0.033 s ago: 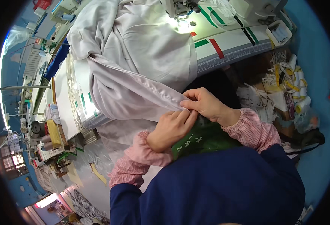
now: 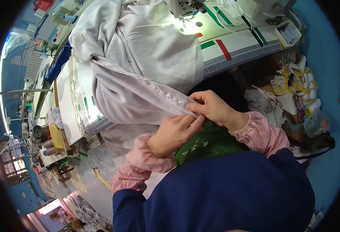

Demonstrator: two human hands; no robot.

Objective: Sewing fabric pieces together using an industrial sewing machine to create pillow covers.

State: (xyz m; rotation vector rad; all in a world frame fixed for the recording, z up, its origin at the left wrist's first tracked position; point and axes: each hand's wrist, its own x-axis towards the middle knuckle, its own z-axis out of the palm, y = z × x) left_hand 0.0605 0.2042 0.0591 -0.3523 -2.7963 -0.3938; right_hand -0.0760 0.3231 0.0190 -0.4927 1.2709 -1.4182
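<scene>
A large pale grey cloth (image 2: 127, 92) spills over the front edge of the sewing table, with a folded, stitched hem (image 2: 154, 87) running diagonally down to my hands. Close to my body, my right hand (image 2: 215, 111) pinches the hem's near end between thumb and fingers. My left hand (image 2: 173, 133) meets it there, its fingers curled and pressed on the cloth's edge next to the right fingertips. What lies between the fingers is partly hidden. Behind the cloth, the sewing machine (image 2: 188, 9) has its lamp lit over the needle area.
A printed ruler strip (image 2: 243, 58) lines the table's front edge. At the back right sits a small white box (image 2: 288, 34). Thread cones (image 2: 307, 83), a yellow tape measure (image 2: 289, 79) and fabric scraps (image 2: 259, 98) crowd the right side. More sewing equipment stands along the left.
My left hand has shifted slightly and its fingers have bent a little more at the cloth's edge. My right hand and the cloth stay almost the same.
</scene>
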